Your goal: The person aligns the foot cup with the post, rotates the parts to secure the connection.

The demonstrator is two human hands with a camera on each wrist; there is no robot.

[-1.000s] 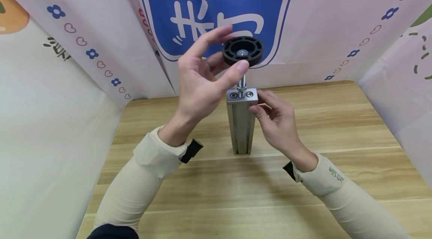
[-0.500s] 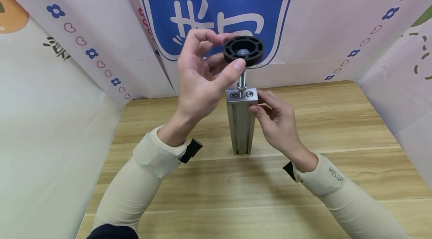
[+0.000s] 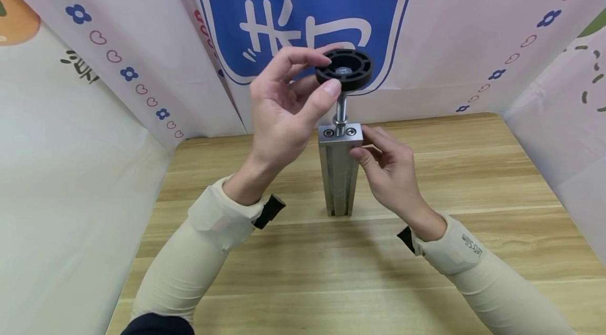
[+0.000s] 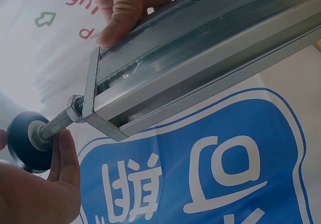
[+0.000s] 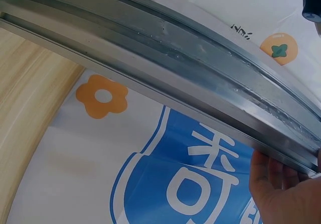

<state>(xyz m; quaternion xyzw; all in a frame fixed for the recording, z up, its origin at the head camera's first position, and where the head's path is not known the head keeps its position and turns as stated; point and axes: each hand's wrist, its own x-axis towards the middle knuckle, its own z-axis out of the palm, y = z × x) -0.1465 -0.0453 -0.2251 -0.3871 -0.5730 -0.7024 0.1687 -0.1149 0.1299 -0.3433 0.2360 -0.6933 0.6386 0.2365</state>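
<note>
In the head view an aluminium profile point(image 3: 339, 182) stands upright on the table, capped by a metal end plate point(image 3: 335, 142) with two socket screws. From the plate rises a threaded rod point(image 3: 341, 106) with a hex nut point(image 4: 74, 108), topped by a black round levelling foot point(image 3: 355, 82). My left hand point(image 3: 281, 114) pinches the foot's rim between thumb and fingers. Just below the plate, my right hand point(image 3: 393, 172) grips the profile's right side. The right wrist view shows the right fingers point(image 5: 273, 176) at the profile's end; its far side is partly hidden.
Beneath everything lies a wood-grain table point(image 3: 303, 277). Printed fabric walls point(image 3: 454, 46) enclose it at the back and both sides, the rear one close behind the profile. Small black wrist devices point(image 3: 270, 211) stick out near both wrists.
The left index finger has bent down from its raised pose and now lies on the foot's rim. The thumb has slid slightly left along the rim. My right hand holds still.
</note>
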